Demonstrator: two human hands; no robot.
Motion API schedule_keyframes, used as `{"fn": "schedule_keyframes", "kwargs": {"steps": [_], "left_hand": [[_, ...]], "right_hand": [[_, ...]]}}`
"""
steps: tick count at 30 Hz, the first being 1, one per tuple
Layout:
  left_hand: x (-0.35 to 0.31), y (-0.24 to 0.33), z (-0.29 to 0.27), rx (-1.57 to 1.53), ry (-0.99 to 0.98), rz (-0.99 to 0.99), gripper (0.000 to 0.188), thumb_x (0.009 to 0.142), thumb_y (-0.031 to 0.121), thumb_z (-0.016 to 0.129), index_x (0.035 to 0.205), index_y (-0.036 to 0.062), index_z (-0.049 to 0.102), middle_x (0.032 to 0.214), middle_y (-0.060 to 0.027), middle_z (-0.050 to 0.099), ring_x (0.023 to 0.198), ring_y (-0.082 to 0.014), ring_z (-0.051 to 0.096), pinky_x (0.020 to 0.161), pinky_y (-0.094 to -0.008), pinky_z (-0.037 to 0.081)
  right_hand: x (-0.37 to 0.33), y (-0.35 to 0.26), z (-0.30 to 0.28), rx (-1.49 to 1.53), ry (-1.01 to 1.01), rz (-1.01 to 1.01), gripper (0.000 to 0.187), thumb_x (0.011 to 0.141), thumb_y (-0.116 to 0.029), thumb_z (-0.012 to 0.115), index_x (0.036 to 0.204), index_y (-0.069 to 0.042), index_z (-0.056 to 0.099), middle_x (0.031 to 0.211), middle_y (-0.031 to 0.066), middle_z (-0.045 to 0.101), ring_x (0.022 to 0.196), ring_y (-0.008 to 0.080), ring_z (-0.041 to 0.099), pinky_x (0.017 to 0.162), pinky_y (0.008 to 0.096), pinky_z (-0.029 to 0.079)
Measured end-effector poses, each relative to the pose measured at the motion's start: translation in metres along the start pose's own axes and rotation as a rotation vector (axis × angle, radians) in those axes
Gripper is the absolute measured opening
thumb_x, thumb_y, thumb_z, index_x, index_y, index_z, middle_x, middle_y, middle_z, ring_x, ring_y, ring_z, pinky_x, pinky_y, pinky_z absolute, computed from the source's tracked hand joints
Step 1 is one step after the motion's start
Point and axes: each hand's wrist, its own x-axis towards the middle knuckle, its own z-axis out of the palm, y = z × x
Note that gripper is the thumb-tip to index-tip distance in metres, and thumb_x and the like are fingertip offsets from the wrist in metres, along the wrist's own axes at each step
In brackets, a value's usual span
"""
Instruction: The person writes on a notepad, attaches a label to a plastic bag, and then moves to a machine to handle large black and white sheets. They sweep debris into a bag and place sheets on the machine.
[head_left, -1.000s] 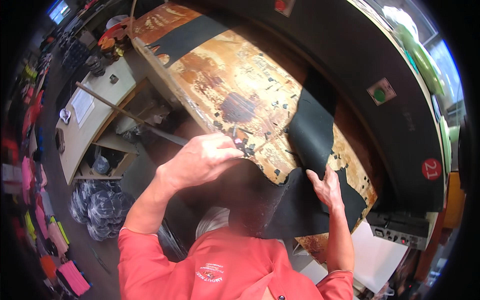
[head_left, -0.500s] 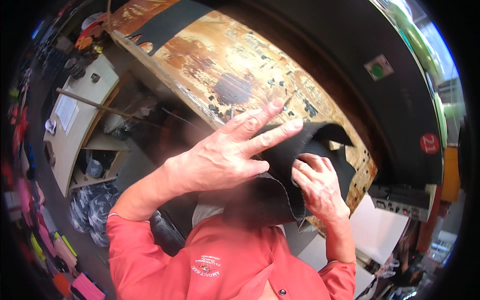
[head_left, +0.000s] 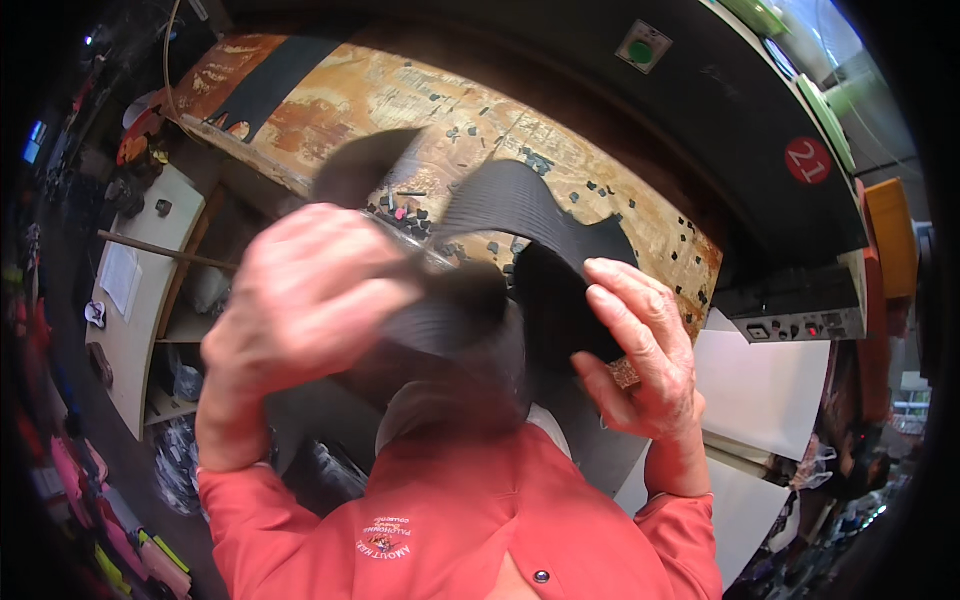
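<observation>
A black ribbed sheet [head_left: 505,205], flexible and bent into loops, is held over the near edge of a worn wooden board [head_left: 360,85]. My left hand [head_left: 305,300], smeared by motion, has its fingers closed on the sheet's left part, and one blurred flap rises beyond it. At the sheet's right edge is my right hand [head_left: 645,355], its fingers stretched out and thumb apart, the fingertips against or very close to the black material. Small black scraps [head_left: 540,162] lie scattered over the board. The sheet's lower part is blurred in front of me.
Behind the board runs a dark machine beam with a green button [head_left: 641,50] and a red round label [head_left: 806,160]. A control box [head_left: 800,310] stands at right above white panels [head_left: 760,385]. To the left are a pale side table [head_left: 150,290] and a thin rod [head_left: 165,249].
My left hand has moved left and down and closed on the sheet, which now spreads into wider loops. My right hand's fingers have straightened. The view has shifted slightly.
</observation>
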Motion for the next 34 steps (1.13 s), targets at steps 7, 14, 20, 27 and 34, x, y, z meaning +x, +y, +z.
{"fn": "schedule_keyframes", "kwargs": {"steps": [7, 14, 20, 27, 34], "left_hand": [[-0.074, 0.078, -0.121, 0.217, 0.138, -0.52, 0.026, 0.082, 0.014, 0.068, 0.099, -0.0057, 0.07, 0.091, -0.0164, 0.07, 0.079, -0.0295, 0.067, 0.072, -0.0375, 0.052], [-0.243, 0.114, -0.163, 0.436, 0.267, -0.906, 0.032, 0.092, -0.013, 0.051, 0.113, -0.0038, 0.072, 0.109, -0.0129, 0.076, 0.102, -0.0205, 0.069, 0.102, -0.0348, 0.048], [-0.319, 0.129, -0.152, 0.442, 0.141, -1.465, 0.028, 0.089, -0.009, 0.057, 0.111, -0.0012, 0.072, 0.097, -0.0148, 0.071, 0.09, -0.0238, 0.068, 0.086, -0.0319, 0.051], [-0.446, 0.097, -0.02, 0.223, -0.376, -1.635, 0.019, 0.094, 0.02, 0.067, 0.087, 0.0031, 0.073, 0.091, -0.0207, 0.073, 0.081, -0.0407, 0.071, 0.075, -0.0488, 0.058], [-0.504, 0.093, 0.054, -0.056, -0.41, -1.78, 0.036, 0.095, 0.032, 0.069, 0.079, 0.0001, 0.068, 0.083, -0.0285, 0.068, 0.083, -0.0499, 0.067, 0.075, -0.0571, 0.053]], "right_hand": [[-0.017, -0.004, 0.045, 0.235, 0.127, -0.07, 0.052, 0.071, 0.001, 0.08, 0.121, 0.004, 0.066, 0.122, 0.0204, 0.066, 0.107, 0.0379, 0.067, 0.092, 0.0442, 0.054], [-0.017, -0.021, 0.135, 0.448, -0.162, 0.042, 0.038, 0.084, -0.006, 0.077, 0.119, 0.001, 0.066, 0.107, 0.0185, 0.068, 0.095, 0.0357, 0.067, 0.084, 0.0422, 0.056], [-0.008, -0.042, 0.24, 0.591, -0.842, -0.05, 0.035, 0.094, -0.018, 0.071, 0.121, 0.004, 0.066, 0.101, 0.0211, 0.069, 0.095, 0.0399, 0.067, 0.085, 0.0453, 0.056], [0.097, -0.036, 0.35, 0.83, -0.569, 0.407, 0.034, 0.098, -0.017, 0.066, 0.124, 0.005, 0.066, 0.106, 0.0178, 0.075, 0.099, 0.0301, 0.073, 0.087, 0.0408, 0.057], [0.266, 0.023, 0.418, 1.228, -0.111, 1.051, 0.04, 0.102, -0.011, 0.063, 0.138, 0.005, 0.057, 0.114, 0.0175, 0.072, 0.099, 0.0235, 0.073, 0.091, 0.0354, 0.06]]}}
